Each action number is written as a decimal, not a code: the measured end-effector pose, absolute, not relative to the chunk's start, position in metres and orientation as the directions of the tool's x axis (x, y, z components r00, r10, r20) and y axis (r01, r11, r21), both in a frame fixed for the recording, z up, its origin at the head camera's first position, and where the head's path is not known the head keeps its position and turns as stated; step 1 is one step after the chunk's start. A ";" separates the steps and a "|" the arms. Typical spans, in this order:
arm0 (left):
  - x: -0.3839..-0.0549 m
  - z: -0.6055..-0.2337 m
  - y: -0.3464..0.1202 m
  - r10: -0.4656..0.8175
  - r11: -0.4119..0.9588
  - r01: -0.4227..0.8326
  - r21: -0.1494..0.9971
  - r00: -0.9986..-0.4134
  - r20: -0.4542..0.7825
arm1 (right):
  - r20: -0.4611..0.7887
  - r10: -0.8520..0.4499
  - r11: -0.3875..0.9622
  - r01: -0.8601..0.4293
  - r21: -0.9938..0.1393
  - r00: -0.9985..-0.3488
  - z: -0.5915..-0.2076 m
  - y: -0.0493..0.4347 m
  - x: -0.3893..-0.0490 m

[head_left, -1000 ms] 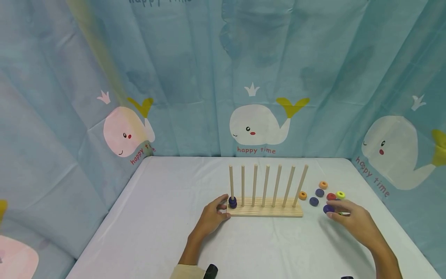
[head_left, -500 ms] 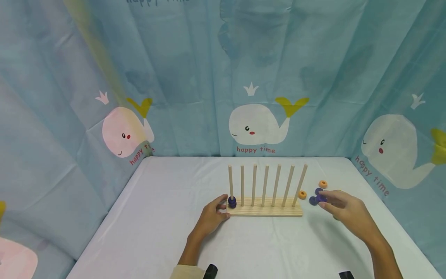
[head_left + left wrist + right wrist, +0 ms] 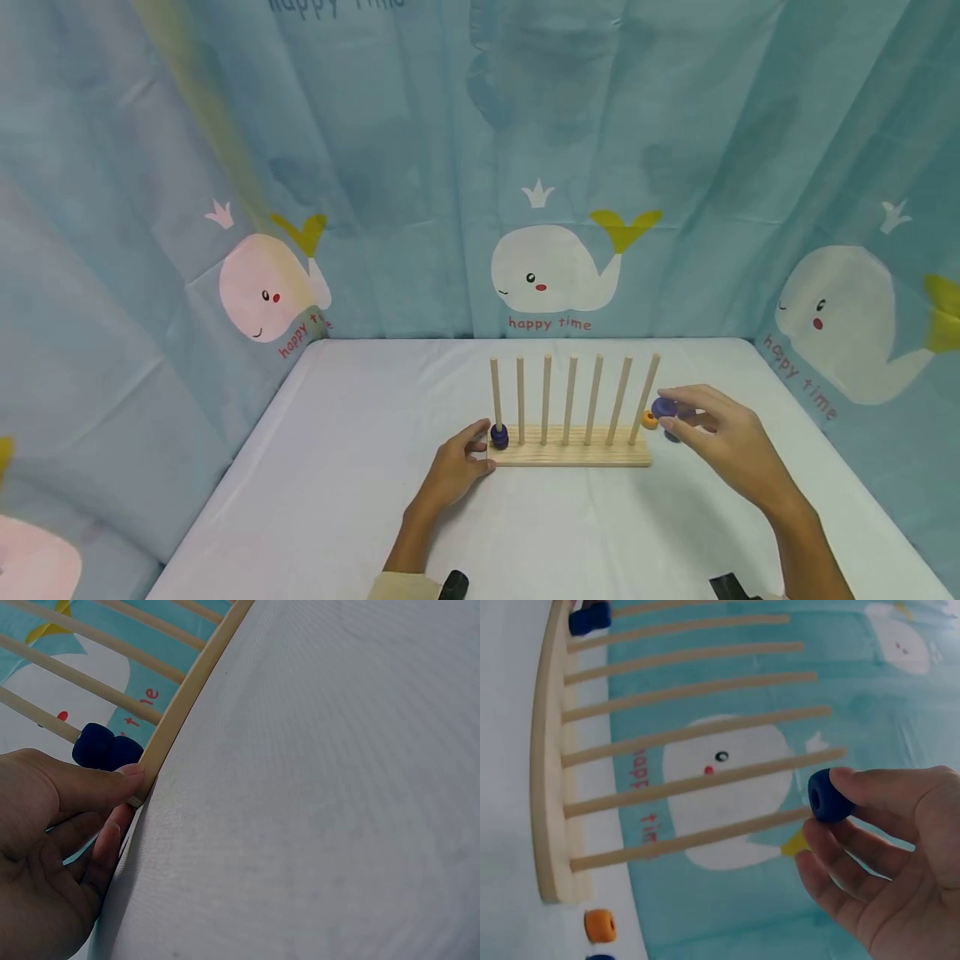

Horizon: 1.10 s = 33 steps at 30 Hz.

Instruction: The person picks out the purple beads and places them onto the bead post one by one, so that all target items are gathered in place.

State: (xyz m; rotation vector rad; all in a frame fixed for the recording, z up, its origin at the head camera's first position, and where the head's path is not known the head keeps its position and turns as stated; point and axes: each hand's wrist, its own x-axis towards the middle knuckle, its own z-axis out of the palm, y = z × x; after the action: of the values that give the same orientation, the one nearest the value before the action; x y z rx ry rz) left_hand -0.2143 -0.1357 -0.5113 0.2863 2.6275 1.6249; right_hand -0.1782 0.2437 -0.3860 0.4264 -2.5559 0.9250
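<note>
A wooden base (image 3: 570, 454) carries a row of several upright pegs (image 3: 570, 400). Two dark blue beads (image 3: 499, 436) are stacked on the leftmost peg, seen also at the base in the left wrist view as blue beads (image 3: 106, 748). My left hand (image 3: 453, 465) grips the left end of the base, thumb on its front edge. Raised off the table beside the rightmost peg, my right hand (image 3: 720, 433) pinches a blue bead (image 3: 829, 796) between thumb and fingers. Its hole shows in the right wrist view.
An orange bead (image 3: 649, 419) lies on the white cloth (image 3: 360, 433) by the base's right end, with a blue bead (image 3: 672, 435) near it, partly hidden by my right hand. A whale-print curtain (image 3: 420, 167) stands behind the table.
My right hand has moved left and up with the blue bead, from the loose beads toward the rightmost peg. My left hand stays on the base.
</note>
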 end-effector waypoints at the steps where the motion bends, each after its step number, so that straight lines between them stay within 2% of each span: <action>1: -0.214 -0.512 -0.136 0.176 0.434 0.136 0.891 -0.982 0.065 | 0.464 -0.152 0.732 -0.415 -0.541 -0.873 -0.384 0.241 -0.179; 20: -0.215 -0.510 -0.135 0.182 0.429 0.144 0.892 -0.981 0.071 | 0.603 -0.259 0.559 -0.626 -0.544 -0.755 -0.357 0.195 -0.193; 27: -0.214 -0.511 -0.136 0.170 0.437 0.126 0.891 -0.984 0.056 | 0.600 -0.279 0.497 -0.648 -0.577 -0.750 -0.351 0.178 -0.195; 33: -0.213 -0.510 -0.135 0.169 0.440 0.137 0.888 -0.983 0.068 | 0.605 -0.302 0.519 -0.660 -0.544 -0.737 -0.344 0.164 -0.200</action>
State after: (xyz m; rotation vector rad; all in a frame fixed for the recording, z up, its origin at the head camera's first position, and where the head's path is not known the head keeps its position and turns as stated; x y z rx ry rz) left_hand -0.2132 -0.1351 -0.5099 0.2802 2.6394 1.6222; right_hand -0.1998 0.1645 -0.3444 0.7882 -2.3242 1.1010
